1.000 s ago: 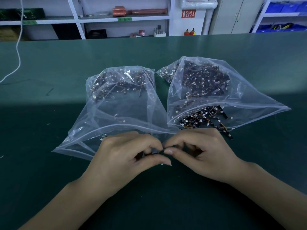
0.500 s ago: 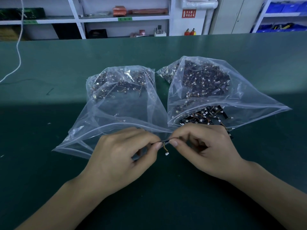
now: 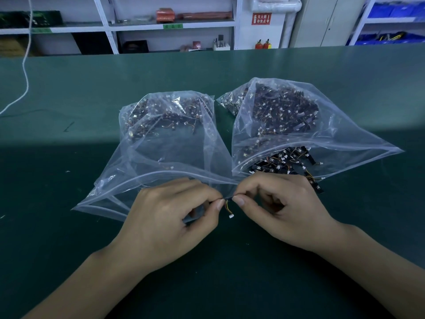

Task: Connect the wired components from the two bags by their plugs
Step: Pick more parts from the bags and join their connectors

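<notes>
Two clear plastic bags lie open on the green table, mouths toward me. The left bag [image 3: 161, 157] holds small wired parts at its far end. The right bag [image 3: 322, 139] is fuller, with black wired components [image 3: 285, 162] spilling at its mouth. In front of the bags my left hand [image 3: 170, 217] and my right hand [image 3: 282, 208] pinch a small dark wired component [image 3: 228, 199] between thumb and forefinger tips. Its short yellow wire hangs down, ending in a white plug [image 3: 231, 216]. What else my fingers hold is hidden.
The green table [image 3: 69, 226] stretches wide on both sides and in front of me. A white cable [image 3: 24, 72] runs down at the far left. Shelves with boxes and blue bins stand behind the table's far edge.
My hands have lifted slightly toward the bag mouths. The yellow wire with its white plug, hidden a second ago, now hangs free between my fingertips.
</notes>
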Motion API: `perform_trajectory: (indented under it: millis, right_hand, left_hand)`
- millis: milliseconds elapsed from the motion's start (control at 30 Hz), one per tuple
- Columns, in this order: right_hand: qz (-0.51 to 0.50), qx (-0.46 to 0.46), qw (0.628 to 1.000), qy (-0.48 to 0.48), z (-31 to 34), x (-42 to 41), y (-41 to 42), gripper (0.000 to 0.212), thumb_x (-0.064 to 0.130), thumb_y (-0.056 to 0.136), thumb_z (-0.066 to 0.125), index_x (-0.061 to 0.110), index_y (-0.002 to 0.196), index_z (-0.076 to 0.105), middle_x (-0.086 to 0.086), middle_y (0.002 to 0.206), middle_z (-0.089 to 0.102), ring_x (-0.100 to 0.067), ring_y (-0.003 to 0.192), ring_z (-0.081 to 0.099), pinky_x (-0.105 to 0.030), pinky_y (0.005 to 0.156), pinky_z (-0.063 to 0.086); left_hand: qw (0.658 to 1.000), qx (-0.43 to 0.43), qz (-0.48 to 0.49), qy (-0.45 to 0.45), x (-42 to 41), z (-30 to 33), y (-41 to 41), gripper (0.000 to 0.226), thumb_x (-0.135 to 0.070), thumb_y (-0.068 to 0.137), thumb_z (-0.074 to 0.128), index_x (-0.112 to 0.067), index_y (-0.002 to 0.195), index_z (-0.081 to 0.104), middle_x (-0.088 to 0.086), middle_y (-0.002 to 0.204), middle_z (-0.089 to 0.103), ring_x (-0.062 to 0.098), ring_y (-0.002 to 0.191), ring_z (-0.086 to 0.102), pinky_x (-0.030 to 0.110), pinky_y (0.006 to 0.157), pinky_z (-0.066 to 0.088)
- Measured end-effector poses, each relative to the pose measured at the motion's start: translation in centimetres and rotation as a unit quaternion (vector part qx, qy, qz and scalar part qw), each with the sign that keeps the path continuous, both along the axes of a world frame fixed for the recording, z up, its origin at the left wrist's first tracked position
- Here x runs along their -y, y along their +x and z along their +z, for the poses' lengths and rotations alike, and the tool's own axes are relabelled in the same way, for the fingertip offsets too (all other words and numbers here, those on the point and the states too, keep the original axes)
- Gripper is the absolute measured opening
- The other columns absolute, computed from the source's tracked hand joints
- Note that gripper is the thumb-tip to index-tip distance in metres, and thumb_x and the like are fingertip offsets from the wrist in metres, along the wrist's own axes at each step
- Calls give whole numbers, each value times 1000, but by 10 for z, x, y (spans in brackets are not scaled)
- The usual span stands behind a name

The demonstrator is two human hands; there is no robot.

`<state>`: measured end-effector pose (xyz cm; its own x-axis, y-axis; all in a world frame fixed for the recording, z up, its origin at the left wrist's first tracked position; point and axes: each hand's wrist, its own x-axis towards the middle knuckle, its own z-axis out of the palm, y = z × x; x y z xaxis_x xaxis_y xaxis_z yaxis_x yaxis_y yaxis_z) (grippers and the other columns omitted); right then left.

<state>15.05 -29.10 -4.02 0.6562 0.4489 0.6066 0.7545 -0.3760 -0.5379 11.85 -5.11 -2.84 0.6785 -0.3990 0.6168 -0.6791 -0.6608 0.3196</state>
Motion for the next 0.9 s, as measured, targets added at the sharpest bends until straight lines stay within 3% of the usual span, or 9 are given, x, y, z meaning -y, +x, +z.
perform_trajectory:
  millis: [733,900]
  right_hand:
    - [14,3,1000,-23,0,0,0,12,21,98,73,14,88,73,25,70,44,-3,52,40,-11,57,32]
    - [-1,-23,999,-22,4,6,1,11,20,94,66,19,83,65,24,64,49,-7,50,44,-14,55,33]
  left_hand:
    - [1000,2,-1,28,-1,-3,0,17,-24,98,69,-22,82,75,-13,69,57,4,64,51,31,54,46]
    - [1000,13,14,22,-2,-4,1,21,-35,103,69,-24,86,76,-16,74,60,7,69,57,35,56,49]
